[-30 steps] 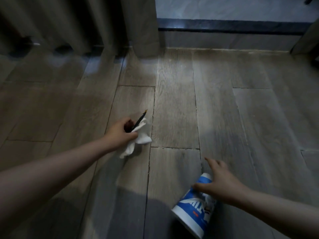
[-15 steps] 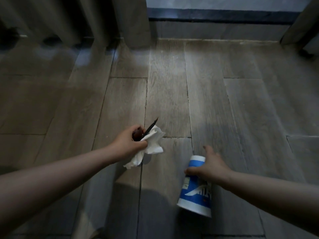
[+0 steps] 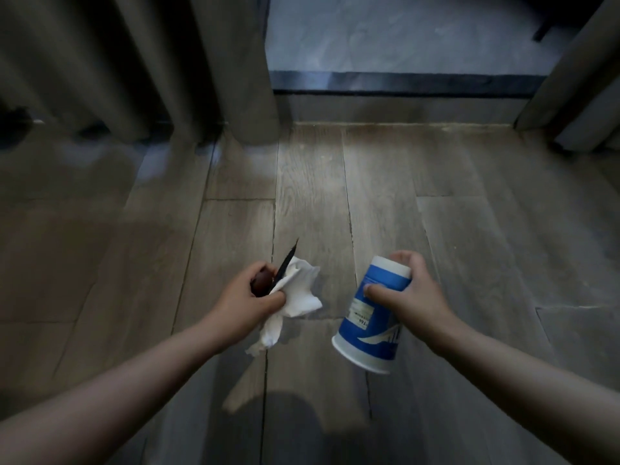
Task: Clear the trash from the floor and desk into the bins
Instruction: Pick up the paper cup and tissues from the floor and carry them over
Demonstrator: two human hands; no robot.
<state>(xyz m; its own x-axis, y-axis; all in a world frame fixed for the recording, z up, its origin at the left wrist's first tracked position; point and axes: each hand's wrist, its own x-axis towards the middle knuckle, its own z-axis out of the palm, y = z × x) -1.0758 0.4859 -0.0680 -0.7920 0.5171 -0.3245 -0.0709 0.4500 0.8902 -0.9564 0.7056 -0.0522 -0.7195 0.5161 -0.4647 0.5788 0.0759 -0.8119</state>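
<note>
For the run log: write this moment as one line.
left hand: grips white tissue, dark stick, brown lump | right hand: grips blue-white cup, tilted | bins: not in view

the paper cup [image 3: 372, 325] is blue with a white rim, white swoosh lettering and a small white label. the crumpled tissue [image 3: 298, 293] is white. the thin stick [image 3: 287, 263] is black. the floor [image 3: 469, 246] is grey-brown wood grain (long planks), the curtains [image 3: 134, 62] dull grey-beige.
</note>
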